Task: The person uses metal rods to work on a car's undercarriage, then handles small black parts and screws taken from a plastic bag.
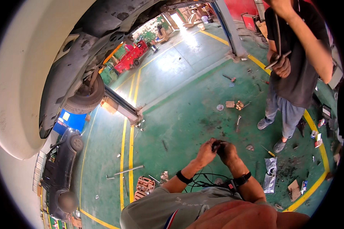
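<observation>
My left hand (206,151) and my right hand (228,153) meet in front of my body, the fingers of both closed round a small dark, greasy part (217,145). Its kind cannot be made out, as the fingers cover most of it. Black bands circle both wrists. Below the hands, black cables (202,179) lie in loops close to my body. On the green floor beyond them is a wrench (238,121). A screwdriver with a yellow handle (270,153) lies to the right, near a silver plastic bag (270,174).
A raised vehicle (61,84) hangs overhead at the left, between lift posts (229,30). At the right a co-worker (298,57) stands holding metal tools. An open socket case (144,186) and a long bar (129,170) lie at the lower left. A hammer (230,78) rests farther off.
</observation>
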`<act>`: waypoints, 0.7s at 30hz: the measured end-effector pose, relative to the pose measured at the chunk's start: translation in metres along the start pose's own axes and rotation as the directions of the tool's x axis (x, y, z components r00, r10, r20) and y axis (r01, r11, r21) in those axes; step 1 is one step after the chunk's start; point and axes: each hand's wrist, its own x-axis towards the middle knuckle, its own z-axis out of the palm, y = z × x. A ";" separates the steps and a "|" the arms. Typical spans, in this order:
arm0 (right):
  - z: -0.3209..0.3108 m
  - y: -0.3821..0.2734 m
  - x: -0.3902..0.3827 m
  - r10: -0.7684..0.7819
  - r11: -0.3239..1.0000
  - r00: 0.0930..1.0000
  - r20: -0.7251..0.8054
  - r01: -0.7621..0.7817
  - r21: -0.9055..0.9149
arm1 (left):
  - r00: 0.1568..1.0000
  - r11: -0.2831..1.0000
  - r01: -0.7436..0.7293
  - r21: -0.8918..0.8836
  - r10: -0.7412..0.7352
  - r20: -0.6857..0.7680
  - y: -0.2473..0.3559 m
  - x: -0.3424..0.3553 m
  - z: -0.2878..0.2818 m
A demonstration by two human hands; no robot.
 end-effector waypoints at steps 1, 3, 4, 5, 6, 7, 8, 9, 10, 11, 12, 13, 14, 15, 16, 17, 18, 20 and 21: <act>0.001 -0.003 -0.005 -0.008 0.999 1.000 0.009 0.008 -0.048 | 1.000 1.000 0.002 0.004 -0.002 -0.015 0.005 -0.003 0.001; -0.002 0.000 -0.008 -0.017 0.994 1.000 0.007 0.018 -0.110 | 0.998 0.999 -0.033 0.017 0.034 -0.055 0.012 -0.007 0.001; -0.003 0.001 -0.009 -0.024 0.990 1.000 0.006 0.025 -0.140 | 0.993 0.997 -0.070 0.027 0.072 -0.096 0.012 -0.009 0.000; -0.003 0.004 -0.014 -0.029 0.993 1.000 0.009 0.030 -0.115 | 0.985 0.994 -0.100 0.036 0.104 -0.138 0.012 -0.013 0.000; -0.002 0.006 -0.017 -0.035 0.995 0.999 0.013 0.036 -0.090 | 0.979 0.990 -0.125 0.066 0.134 -0.154 0.012 -0.016 -0.001; 0.000 0.008 -0.020 -0.041 0.997 0.999 0.017 0.042 -0.066 | 0.972 0.984 -0.150 0.096 0.165 -0.168 0.012 -0.019 -0.002; 0.007 0.007 -0.029 -0.030 0.997 1.000 0.003 0.030 -0.078 | 0.964 0.978 -0.161 0.129 0.184 -0.190 0.013 -0.026 -0.004; 0.017 0.001 -0.039 -0.015 0.996 1.000 -0.011 0.014 -0.092 | 0.968 0.984 -0.138 0.116 0.159 -0.196 0.018 -0.032 -0.007; 0.026 -0.003 -0.047 0.002 0.994 1.000 -0.024 -0.005 -0.106 | 0.971 0.988 -0.113 0.103 0.132 -0.202 0.025 -0.036 -0.011; 0.030 -0.005 -0.051 0.020 0.995 0.998 -0.056 -0.026 -0.092 | 0.973 0.992 -0.090 0.088 0.106 -0.205 0.032 -0.039 -0.013; 0.030 -0.004 -0.053 0.020 0.991 0.998 -0.052 -0.027 -0.133 | 0.972 0.993 -0.091 0.070 0.104 -0.209 0.037 -0.042 -0.015; 0.029 -0.002 -0.054 0.022 0.984 0.999 -0.049 -0.030 -0.173 | 0.972 0.994 -0.091 0.053 0.101 -0.214 0.040 -0.045 -0.018; 0.029 0.000 -0.055 0.021 0.976 0.999 -0.039 -0.029 -0.216 | 0.969 0.995 -0.097 0.037 0.103 -0.223 0.041 -0.048 -0.019; 0.028 0.004 -0.055 0.014 0.968 0.999 -0.046 -0.025 -0.248 | 0.968 0.995 -0.097 0.021 0.099 -0.229 0.039 -0.052 -0.018; 0.028 0.006 -0.058 0.024 0.967 0.999 -0.031 -0.031 -0.253 | 0.967 0.995 -0.096 0.004 0.094 -0.235 0.034 -0.056 -0.016; 0.028 0.008 -0.060 0.033 0.966 0.999 -0.012 -0.035 -0.256 | 0.966 0.995 -0.097 -0.008 0.092 -0.241 0.032 -0.059 -0.016; 0.028 0.010 -0.061 0.042 0.965 0.999 0.006 -0.039 -0.259 | 0.972 0.998 -0.061 -0.016 0.055 -0.229 0.031 -0.063 -0.017; 0.026 0.011 -0.062 0.093 0.949 0.995 -0.044 -0.102 -0.297 | 0.979 0.999 0.009 -0.033 -0.015 -0.205 0.034 -0.068 -0.019; 0.024 0.011 -0.063 0.115 0.940 0.991 -0.069 -0.132 -0.316 | 0.975 0.998 0.030 -0.054 -0.041 -0.216 0.036 -0.071 -0.020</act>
